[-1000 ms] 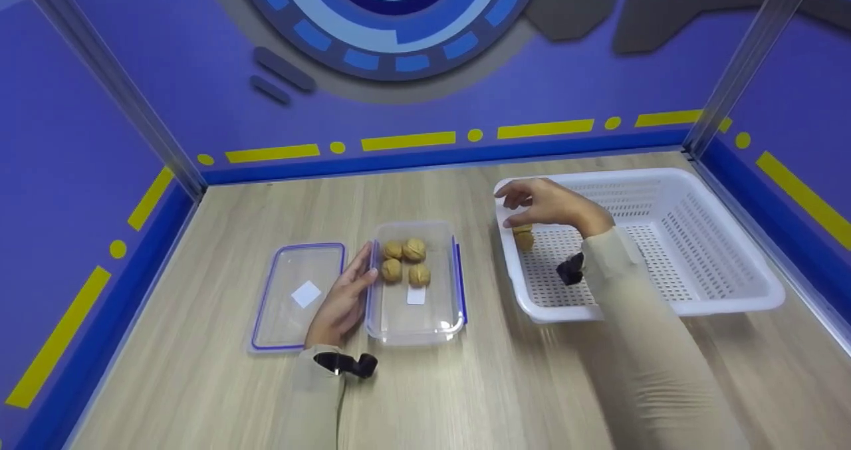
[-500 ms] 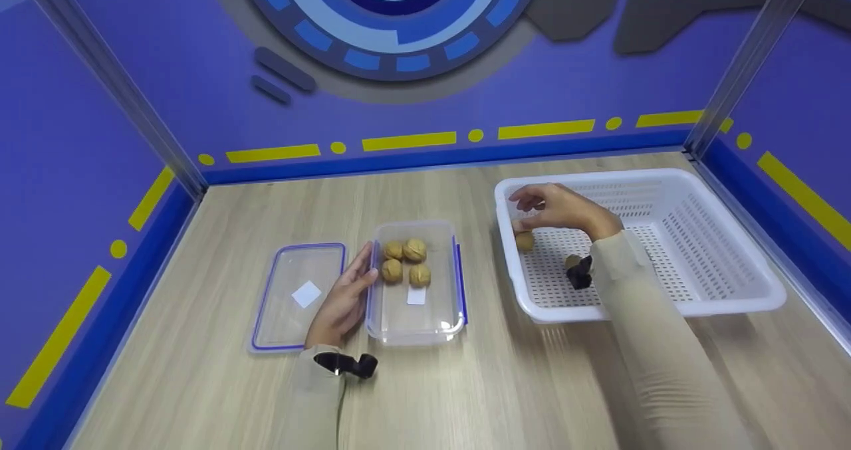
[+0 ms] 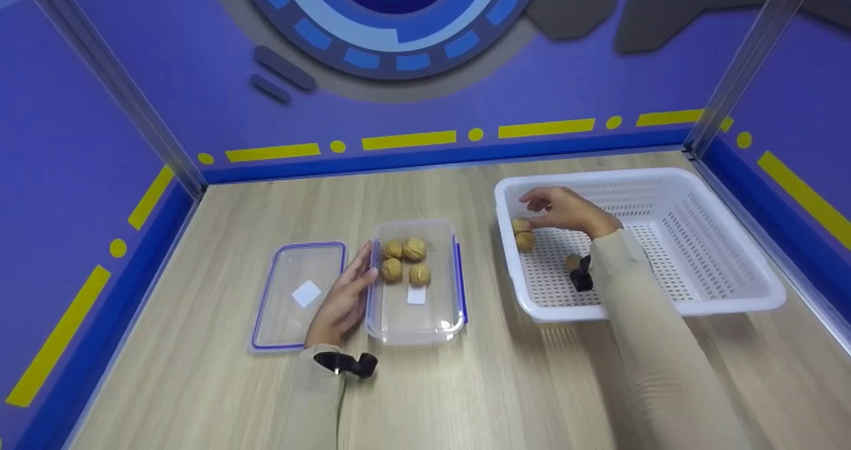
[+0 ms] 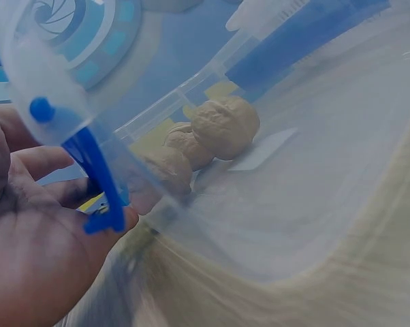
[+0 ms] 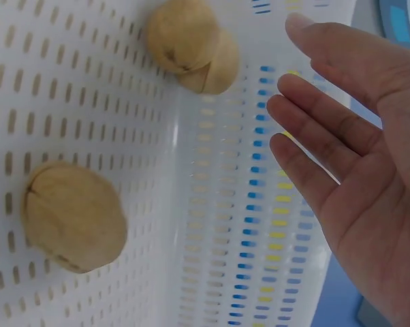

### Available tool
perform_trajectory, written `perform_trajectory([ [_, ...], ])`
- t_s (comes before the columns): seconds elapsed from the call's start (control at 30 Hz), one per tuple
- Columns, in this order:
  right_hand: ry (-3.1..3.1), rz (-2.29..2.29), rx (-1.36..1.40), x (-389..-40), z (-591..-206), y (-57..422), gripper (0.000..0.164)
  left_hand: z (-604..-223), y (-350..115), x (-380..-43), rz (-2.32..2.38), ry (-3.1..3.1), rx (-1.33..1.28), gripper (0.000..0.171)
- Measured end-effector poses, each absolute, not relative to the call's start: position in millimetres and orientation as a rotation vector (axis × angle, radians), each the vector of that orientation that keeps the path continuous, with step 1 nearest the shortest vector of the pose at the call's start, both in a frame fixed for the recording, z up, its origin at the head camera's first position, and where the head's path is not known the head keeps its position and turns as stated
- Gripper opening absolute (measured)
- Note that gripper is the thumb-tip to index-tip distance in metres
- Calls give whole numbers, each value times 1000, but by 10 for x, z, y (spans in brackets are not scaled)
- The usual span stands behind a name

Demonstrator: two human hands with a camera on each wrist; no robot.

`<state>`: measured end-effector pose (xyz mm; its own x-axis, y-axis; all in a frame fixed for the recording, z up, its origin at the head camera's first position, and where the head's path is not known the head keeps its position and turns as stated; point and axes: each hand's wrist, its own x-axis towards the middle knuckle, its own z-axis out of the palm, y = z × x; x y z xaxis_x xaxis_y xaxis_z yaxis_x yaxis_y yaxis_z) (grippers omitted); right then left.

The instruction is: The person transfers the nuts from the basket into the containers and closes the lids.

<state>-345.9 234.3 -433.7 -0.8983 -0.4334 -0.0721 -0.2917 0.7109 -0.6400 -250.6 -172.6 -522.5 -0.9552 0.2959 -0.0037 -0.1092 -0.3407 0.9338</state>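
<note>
The step in hand looks to be picking a walnut out of the white basket (image 3: 558,314), on the right of the table (image 3: 518,390). Two walnuts (image 3: 524,240) sit touching each other by the basket's left wall, and a single walnut (image 3: 572,261) lies apart to their right, partly behind the black wrist camera (image 3: 582,277) in the head view. The right hand (image 3: 562,209) is spread loosely just beside the pair and holds nothing; the right wrist view shows a gap between its fingers and the shells. It would do best to come down with thumb and fingers on opposite sides of one shell, clear of the wall, since a round walnut nudged on one side probably rolls. The left hand (image 3: 342,304) lies with straight fingers against the left wall of the clear container (image 3: 412,337), thumb at its rim, gripping nothing; light steady pressure there should be enough. Four walnuts (image 3: 414,250) sit clustered toward the container's far left, so the bare near end seems the easier place for a gentle release.
</note>
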Motion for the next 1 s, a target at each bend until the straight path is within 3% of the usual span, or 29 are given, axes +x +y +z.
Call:
perform_trajectory([
  [1.0, 2615, -737, -566, -3457, -4521, 2325, 44, -5233, -1725, -2509, 2399, 1611, 230, 68],
])
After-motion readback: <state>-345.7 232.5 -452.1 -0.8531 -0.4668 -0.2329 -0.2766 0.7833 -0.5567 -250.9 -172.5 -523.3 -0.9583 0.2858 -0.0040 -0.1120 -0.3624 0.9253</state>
